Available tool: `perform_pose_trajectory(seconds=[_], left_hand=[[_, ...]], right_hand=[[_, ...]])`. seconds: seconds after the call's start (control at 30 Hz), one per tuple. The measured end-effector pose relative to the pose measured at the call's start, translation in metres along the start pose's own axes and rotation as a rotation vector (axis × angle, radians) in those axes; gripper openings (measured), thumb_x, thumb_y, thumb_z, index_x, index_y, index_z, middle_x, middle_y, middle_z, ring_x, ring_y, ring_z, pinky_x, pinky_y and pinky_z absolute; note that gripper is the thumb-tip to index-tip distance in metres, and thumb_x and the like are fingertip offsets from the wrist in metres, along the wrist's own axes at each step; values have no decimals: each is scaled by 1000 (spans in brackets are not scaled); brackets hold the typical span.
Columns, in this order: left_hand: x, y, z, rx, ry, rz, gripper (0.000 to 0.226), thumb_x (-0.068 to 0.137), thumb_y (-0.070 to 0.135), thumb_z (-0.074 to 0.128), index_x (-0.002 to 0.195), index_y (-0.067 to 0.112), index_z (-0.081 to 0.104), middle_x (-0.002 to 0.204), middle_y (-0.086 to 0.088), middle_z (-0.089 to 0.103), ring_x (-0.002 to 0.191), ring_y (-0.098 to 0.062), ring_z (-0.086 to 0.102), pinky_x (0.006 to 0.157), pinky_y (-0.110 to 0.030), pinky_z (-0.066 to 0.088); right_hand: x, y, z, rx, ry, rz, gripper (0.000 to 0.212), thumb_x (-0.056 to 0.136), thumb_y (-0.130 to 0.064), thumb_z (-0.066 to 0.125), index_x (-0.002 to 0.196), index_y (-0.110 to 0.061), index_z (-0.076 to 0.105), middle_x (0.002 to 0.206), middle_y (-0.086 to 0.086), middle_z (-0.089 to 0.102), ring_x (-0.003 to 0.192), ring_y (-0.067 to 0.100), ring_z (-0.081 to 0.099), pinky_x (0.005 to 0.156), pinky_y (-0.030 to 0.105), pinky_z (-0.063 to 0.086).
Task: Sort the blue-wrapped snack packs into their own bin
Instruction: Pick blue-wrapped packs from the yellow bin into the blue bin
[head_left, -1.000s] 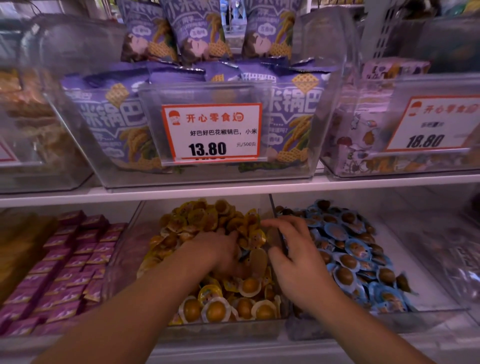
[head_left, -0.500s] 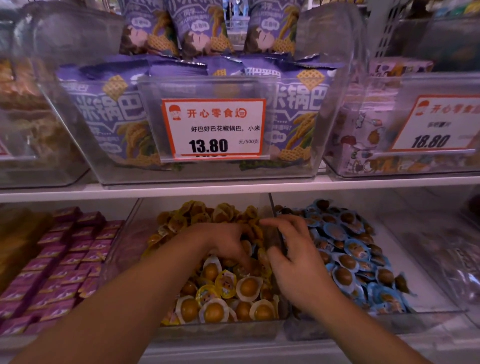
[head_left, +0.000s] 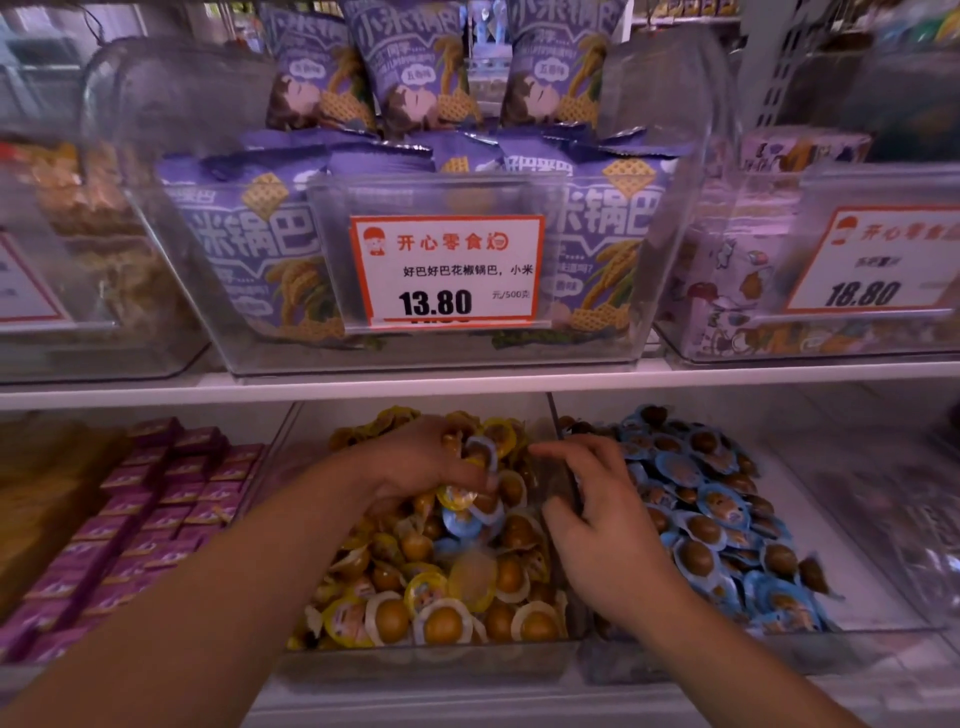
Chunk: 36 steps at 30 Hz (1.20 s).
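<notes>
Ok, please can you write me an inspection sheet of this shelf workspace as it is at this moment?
Surface: lower white shelf carrying clear bins; upper shelf board above.
Job's things: blue-wrapped packs fill the right bin; a few blue packs lie among yellow-wrapped packs in the middle bin.
Clutter: purple boxes on the left.
Grippers: left hand holds several packs, at least one blue, above the middle bin; right hand rests on the bin divider, fingers loosely bent, holding nothing visible.
Cables: nothing seen.
Surroundings: purple snack bags, price tag reading 13.80, another reading 18.80.
</notes>
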<state>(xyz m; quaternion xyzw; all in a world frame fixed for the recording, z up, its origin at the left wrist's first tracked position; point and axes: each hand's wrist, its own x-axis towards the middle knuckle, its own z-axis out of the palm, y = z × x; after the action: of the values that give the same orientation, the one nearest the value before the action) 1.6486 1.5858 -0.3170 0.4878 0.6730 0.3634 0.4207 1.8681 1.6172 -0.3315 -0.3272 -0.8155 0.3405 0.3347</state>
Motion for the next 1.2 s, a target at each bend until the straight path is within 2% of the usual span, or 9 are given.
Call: perform_pose_trajectory(seconds=[0.13, 0.2, 0.27, 0.33, 0.47, 0.57, 0.67, 1.03, 1.2], left_hand=[[-38, 10, 2, -462, 256, 0, 27, 73, 7, 80, 97, 2, 69, 90, -18, 72, 79, -26, 72, 67, -32, 57], [-60, 11, 6, -594, 392, 13, 18, 79, 7, 76, 94, 3, 69, 89, -17, 74, 75, -24, 74, 58, -26, 55], [-79, 8, 11, -685, 478, 21, 25, 79, 9, 77, 101, 1, 68, 95, -18, 75, 83, -28, 74, 61, -29, 58], [-96, 1, 17, -748, 504, 37, 35, 78, 8, 76, 110, -3, 64, 102, -22, 73, 95, -35, 72, 76, -42, 61], [-121, -23, 20, -440, 463, 158, 39, 73, 7, 83, 109, 13, 68, 98, -6, 76, 97, -27, 72, 80, -35, 59], [-125, -28, 9, -112, 430, 203, 43, 68, 26, 79, 109, 27, 68, 98, 7, 74, 92, -10, 71, 79, -25, 57], [-121, -33, -3, 1, 514, 216, 41, 75, 30, 80, 112, 33, 64, 103, 10, 73, 96, -4, 69, 86, -29, 57], [-110, -45, 2, 388, 771, 335, 91, 70, 44, 83, 146, 33, 34, 145, 5, 32, 134, -17, 40, 109, -32, 40], [-110, -41, 1, 348, 760, 303, 105, 65, 67, 69, 152, 31, 22, 150, 1, 27, 139, -20, 35, 107, -28, 35]], right_hand=[[-1, -4, -2, -76, -34, 27, 37, 91, -19, 57, 123, -37, 56, 129, -11, 39, 120, 7, 45, 93, -2, 29], [-3, -13, -5, -265, 27, -56, 38, 89, -24, 56, 127, -26, 57, 131, -3, 42, 123, 18, 45, 104, 23, 40], [-5, -25, -3, -401, 114, -245, 40, 87, -28, 54, 126, -21, 58, 129, 3, 46, 121, 23, 47, 102, 38, 44], [-9, -41, 8, -335, 76, -331, 40, 89, -35, 49, 128, -26, 54, 133, -5, 44, 121, 14, 48, 101, 28, 43], [-16, -51, 45, -140, -342, -95, 68, 77, -55, 45, 142, -44, 30, 137, -17, 37, 121, 2, 45, 100, 18, 41], [-9, -41, 54, -180, -572, -69, 52, 75, -42, 55, 125, -30, 51, 120, -1, 58, 109, 15, 57, 92, 34, 50], [-3, -39, 52, -148, -567, -98, 23, 79, -30, 61, 102, -27, 63, 97, -8, 66, 91, 8, 62, 78, 34, 52], [3, -40, 52, -295, -121, -149, 19, 95, -14, 56, 101, -24, 71, 99, -7, 65, 93, 11, 60, 80, 27, 47], [-6, -47, 49, -145, -315, -216, 25, 90, -50, 56, 114, -41, 59, 102, -27, 58, 98, -6, 56, 79, 15, 48]])
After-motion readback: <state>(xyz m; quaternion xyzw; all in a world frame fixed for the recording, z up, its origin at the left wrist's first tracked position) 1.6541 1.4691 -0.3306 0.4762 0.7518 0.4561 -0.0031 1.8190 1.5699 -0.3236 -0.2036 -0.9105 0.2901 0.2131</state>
